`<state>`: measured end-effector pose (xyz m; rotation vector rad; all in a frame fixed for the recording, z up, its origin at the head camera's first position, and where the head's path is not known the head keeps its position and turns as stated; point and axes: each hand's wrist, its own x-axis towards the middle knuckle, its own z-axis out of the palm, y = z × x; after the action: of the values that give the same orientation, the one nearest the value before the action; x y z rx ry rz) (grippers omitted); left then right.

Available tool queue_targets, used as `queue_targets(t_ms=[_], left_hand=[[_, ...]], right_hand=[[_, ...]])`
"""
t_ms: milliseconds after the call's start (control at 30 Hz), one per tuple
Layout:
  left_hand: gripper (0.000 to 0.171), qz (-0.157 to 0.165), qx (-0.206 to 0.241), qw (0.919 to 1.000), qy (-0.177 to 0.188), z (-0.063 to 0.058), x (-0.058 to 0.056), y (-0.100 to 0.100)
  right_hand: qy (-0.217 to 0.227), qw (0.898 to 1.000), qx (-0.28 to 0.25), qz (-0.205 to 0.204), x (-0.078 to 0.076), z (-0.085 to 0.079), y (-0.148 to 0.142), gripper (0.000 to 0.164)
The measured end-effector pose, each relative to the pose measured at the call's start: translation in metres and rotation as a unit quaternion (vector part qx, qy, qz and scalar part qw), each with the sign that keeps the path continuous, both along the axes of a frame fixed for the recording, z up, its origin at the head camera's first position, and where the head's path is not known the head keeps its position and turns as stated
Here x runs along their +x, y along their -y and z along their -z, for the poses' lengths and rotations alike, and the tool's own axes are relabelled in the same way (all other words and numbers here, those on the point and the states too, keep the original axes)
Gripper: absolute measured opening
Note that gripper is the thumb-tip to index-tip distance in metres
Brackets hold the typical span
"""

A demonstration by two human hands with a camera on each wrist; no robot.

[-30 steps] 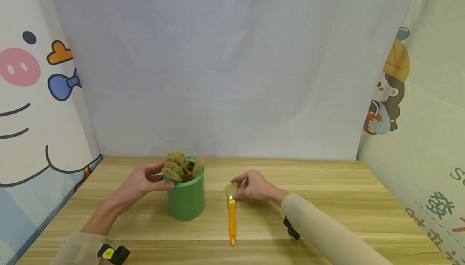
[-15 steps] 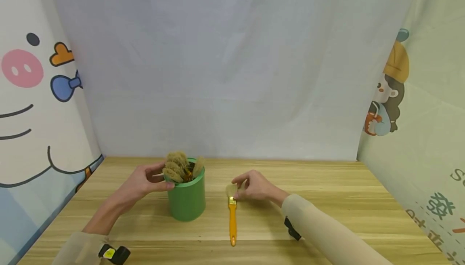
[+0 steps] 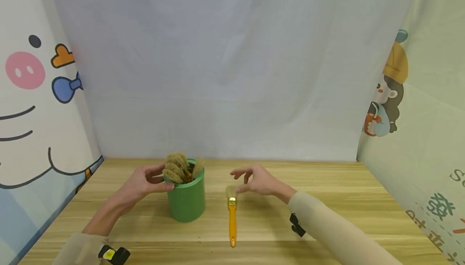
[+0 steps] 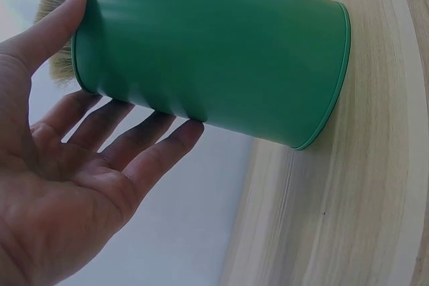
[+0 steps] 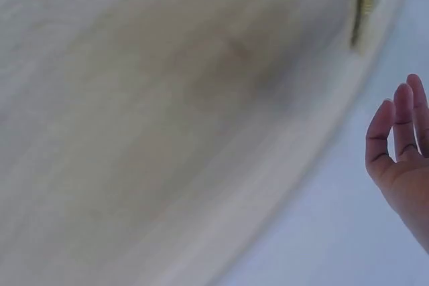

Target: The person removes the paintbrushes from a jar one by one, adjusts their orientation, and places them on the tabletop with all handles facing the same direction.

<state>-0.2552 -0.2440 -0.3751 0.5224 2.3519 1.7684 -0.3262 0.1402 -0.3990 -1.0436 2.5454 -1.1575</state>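
Note:
The left hand (image 3: 141, 184) grips a green cylindrical pot (image 3: 186, 202) near its top, thumb at the rim. In the left wrist view its fingers (image 4: 144, 140) lie against the pot's side. Several bristle-headed brushes (image 3: 175, 168) stand bristles up in the pot, which is upright on the table. To its right, a flat paintbrush (image 3: 232, 221) with an orange handle lies on the wood, handle toward the front. The right hand (image 3: 259, 181) hovers just above and right of its pale bristles, fingers loosely bent, holding nothing. In the right wrist view the paintbrush (image 5: 365, 5) lies beyond the fingertips.
The light wooden table (image 3: 319, 200) ends at a pale grey cloth (image 3: 232, 75) hanging behind it. Cartoon-printed cloths hang at the left (image 3: 40, 107) and right (image 3: 421, 115).
The right hand has let go of the paintbrush's bristle end and risen slightly to the right, its fingers spreading. The paintbrush, the pot and the left hand look unchanged.

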Motion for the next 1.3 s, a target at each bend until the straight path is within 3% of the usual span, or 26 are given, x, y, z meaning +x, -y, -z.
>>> queue_targets(t_ms=[267,467,633,900,1300], left_hand=[[0.089,-0.002,-0.002,1.0000,0.001,0.000,0.000,0.003],[0.089,-0.001,-0.002,1.0000,0.004,0.000,0.000,0.003],[0.092,-0.011,-0.007,0.9999,0.009,0.000,0.000,0.004],[0.087,0.004,0.006,1.0000,0.002,-0.001,0.000,0.002],[0.082,0.010,0.007,0.9999,-0.008,0.000,-0.002,0.000]], right_hand=[[-0.010,0.999,-0.027,-0.023,0.010,-0.032,0.019,0.041],[-0.022,0.997,-0.065,-0.034,0.011,-0.051,0.040,0.046],[-0.030,0.997,-0.056,-0.041,0.009,-0.065,0.062,0.047],[-0.046,0.997,-0.030,-0.060,0.008,-0.070,0.088,0.041],[-0.035,0.994,-0.083,-0.056,0.013,-0.072,0.095,0.019]])
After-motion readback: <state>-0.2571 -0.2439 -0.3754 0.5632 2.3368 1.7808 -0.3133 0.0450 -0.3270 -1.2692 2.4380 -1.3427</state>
